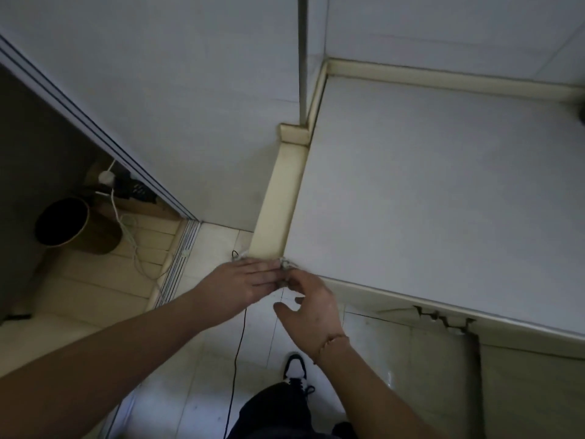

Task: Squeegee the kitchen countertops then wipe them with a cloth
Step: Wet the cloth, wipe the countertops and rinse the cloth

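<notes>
Far left, through a sliding-door track (pixel 186 245): dark round bin (pixel 68 224) on the floor, white cable (pixel 126 229) looping beside it, dark floor grate (pixel 137 190) behind

Left hand (pixel 243 282) reaches in from lower left to the near-left corner of the table (pixel 443 201). Its fingers (pixel 269 275) are straight and lie flat, tips at the corner, holding nothing I can make out

Between both hands, right at the corner: a small pale crumpled thing (pixel 286 266), maybe cloth or wadding, too small and blurred to identify. It touches the tips of the left fingers and sits just above the right ones

Right hand (pixel 311 307) comes in from lower right, back of hand to camera, thumb spread downward. Its fingers curl in toward that small thing, but whether they pinch it is hidden, cannot tell. Thin bracelet (pixel 330 343) on that wrist

Thin black wire (pixel 239 350) hangs from the corner area down to the floor tiles. Shoe (pixel 296 370) and dark trouser leg (pixel 278 410) below

Right: table top is pale grey, cream upstand (pixel 278 198) along its left and back edges, vertical metal pipe (pixel 302 58) in the wall corner. Cracked cabinet front (pixel 449 321) under the front edge
</notes>
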